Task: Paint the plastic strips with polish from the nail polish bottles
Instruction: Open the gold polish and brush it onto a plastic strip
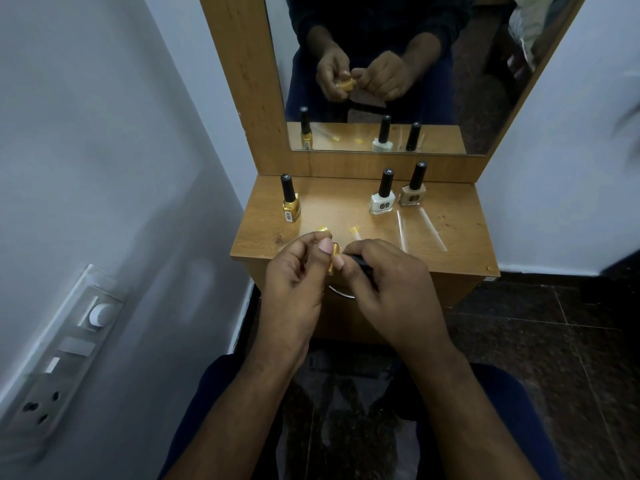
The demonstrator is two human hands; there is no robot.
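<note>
Two hands meet just above the near edge of the wooden surface in the head view. The left hand pinches a small gold bottle between thumb and fingers, most of it hidden behind them. The right hand is closed around a black cap, which sits right against the gold bottle; whether cap and bottle are joined or apart cannot be told.

Three more bottles stand upright on the surface, all with tall black caps: a gold one at the left, then a white one and a beige one just beside each other at the right. Clear plastic strips lie flat in front of the white and beige pair, well apart from the hands. Two small gold-painted pieces lie between the left bottle and the strips, near the fingertips.

A mirror at the back, in a wooden frame, reflects the hands and the bottles. A switch panel is fixed to the wall at the left.
</note>
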